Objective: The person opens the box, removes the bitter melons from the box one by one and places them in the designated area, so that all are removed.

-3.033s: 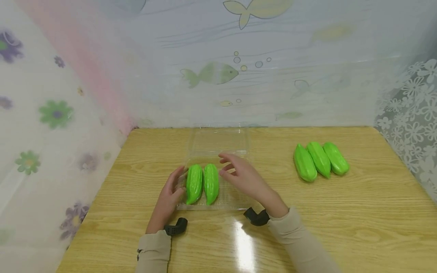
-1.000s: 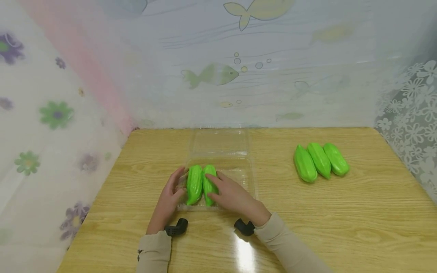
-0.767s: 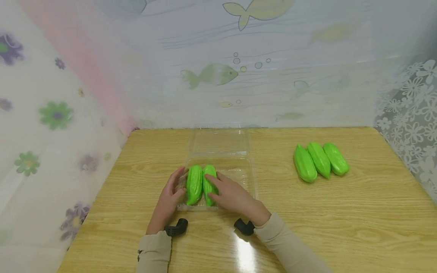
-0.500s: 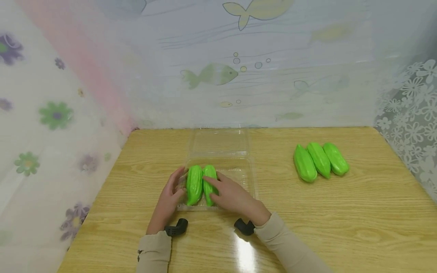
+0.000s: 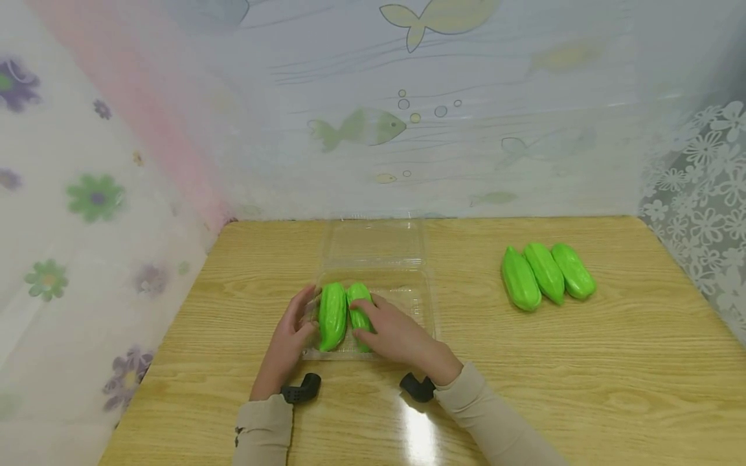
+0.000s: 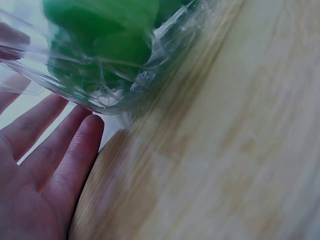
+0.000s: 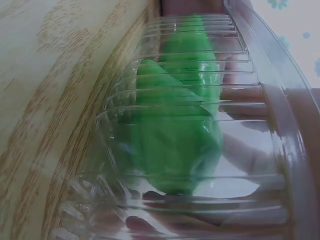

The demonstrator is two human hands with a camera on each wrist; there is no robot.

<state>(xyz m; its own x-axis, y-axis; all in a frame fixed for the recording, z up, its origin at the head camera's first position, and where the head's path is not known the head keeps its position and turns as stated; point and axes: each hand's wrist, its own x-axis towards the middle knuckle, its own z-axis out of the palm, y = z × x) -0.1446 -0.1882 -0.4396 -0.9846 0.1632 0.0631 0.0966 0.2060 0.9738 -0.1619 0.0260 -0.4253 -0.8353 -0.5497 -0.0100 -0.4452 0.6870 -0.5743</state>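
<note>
Two wrinkled green bitter melons lie side by side in the left part of a clear plastic clamshell box (image 5: 432,298) in the head view. My right hand (image 5: 399,330) reaches into the box and holds the right bitter melon (image 5: 359,292), fingers over its top and thumb at its near end. The left bitter melon (image 5: 333,314) leans against no finger of that hand. At the box's left wall rests my left hand (image 5: 293,327); in the left wrist view its fingers (image 6: 75,160) are straight, right at the outside of the plastic. Through the box wall, the right wrist view shows green melon (image 7: 175,135).
The box's clear lid (image 5: 373,243) is folded back toward the wall. Three smoother, ridged green vegetable shapes (image 5: 544,275) lie in a row at the right on the wooden table (image 5: 583,382). A printed curtain (image 5: 495,142) hangs behind the table.
Over three seconds my right hand has moved left and down onto the right bitter melon. In the last half second that melon has shifted slightly right. My left hand has stayed put.
</note>
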